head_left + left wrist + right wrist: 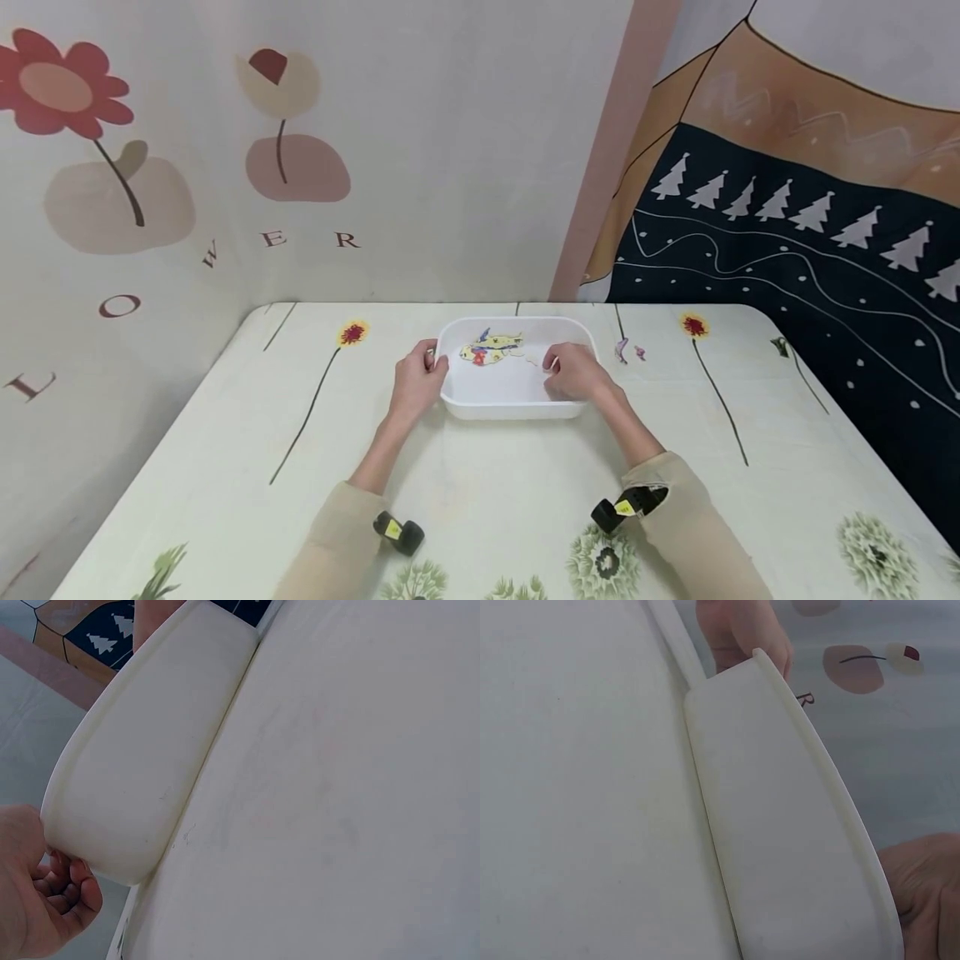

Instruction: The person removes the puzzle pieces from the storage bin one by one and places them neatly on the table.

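Observation:
A white plastic tray (480, 412) stands on the table near its far edge. My left hand (417, 381) grips its left rim, thumb at the inner side and fingers curled beneath the outside edge, as the left wrist view shows. Inside the tray lie flat yellow patterned pieces (491, 348) with blue and red parts, together shaped somewhat like a fish. My right hand (576, 372) reaches over the tray's right end with bent fingers pointing left, close to a small pale scrap (532, 361). Whether it pinches anything is hidden; in the right wrist view the tray wall covers its fingertips.
The table wears a pale flower-printed cloth (225, 467). Right of the tray are small purple shapes (621, 350), which may be print or loose pieces. Printed curtains (450, 150) hang behind the table. A small black device is strapped to each sleeve.

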Tool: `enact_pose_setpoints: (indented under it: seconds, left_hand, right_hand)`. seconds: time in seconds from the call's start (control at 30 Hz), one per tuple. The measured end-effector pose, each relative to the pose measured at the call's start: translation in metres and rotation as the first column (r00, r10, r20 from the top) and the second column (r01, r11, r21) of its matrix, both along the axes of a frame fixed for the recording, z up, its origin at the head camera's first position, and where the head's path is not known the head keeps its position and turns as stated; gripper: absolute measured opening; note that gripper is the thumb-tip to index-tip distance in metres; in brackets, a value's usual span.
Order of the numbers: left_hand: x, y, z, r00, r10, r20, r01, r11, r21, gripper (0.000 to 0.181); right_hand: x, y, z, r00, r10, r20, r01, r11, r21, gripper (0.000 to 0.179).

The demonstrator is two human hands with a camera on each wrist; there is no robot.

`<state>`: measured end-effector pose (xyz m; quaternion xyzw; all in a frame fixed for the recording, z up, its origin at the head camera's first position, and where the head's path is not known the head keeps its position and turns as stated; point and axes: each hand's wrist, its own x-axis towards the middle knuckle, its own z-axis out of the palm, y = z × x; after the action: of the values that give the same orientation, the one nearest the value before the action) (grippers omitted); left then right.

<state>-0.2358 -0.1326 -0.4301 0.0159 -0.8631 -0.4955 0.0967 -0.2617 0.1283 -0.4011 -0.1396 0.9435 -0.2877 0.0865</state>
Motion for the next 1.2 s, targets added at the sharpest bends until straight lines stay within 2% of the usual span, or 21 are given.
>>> enact_pose_setpoints:
  seconds: [0.33, 0.6, 0.83, 1.2]
  left_hand:
    - [0.001, 0.000, -0.001, 1.000, 0.003, -0.003, -0.003, 1.000, 0.008, 0.037]
    - [0.000, 0.001, -0.001, 1.000, 0.002, -0.004, -0.002, 1.000, 0.011, 0.037]
    - [0.000, 0.001, 0.000, 1.000, 0.006, 0.011, -0.006, 1.000, 0.011, 0.037]
    - [-0.001, 0.001, -0.001, 1.000, 0.005, 0.005, -0.005, 1.000, 0.003, 0.037]
  right_hand:
    - [-0.007, -0.008, -0.008, 1.000, 0.005, -0.009, -0.005, 1.000, -0.018, 0.011]
    - [-0.006, -0.010, -0.009, 0.999, 0.006, -0.043, -0.008, 0.998, -0.060, 0.004]
    - [-0.006, -0.012, -0.008, 1.000, -0.018, 0.001, 0.018, 0.987, -0.159, 0.004]
    - [-0.003, -0.010, -0.004, 0.998, -0.054, -0.043, 0.043, 0.973, -0.226, 0.014]
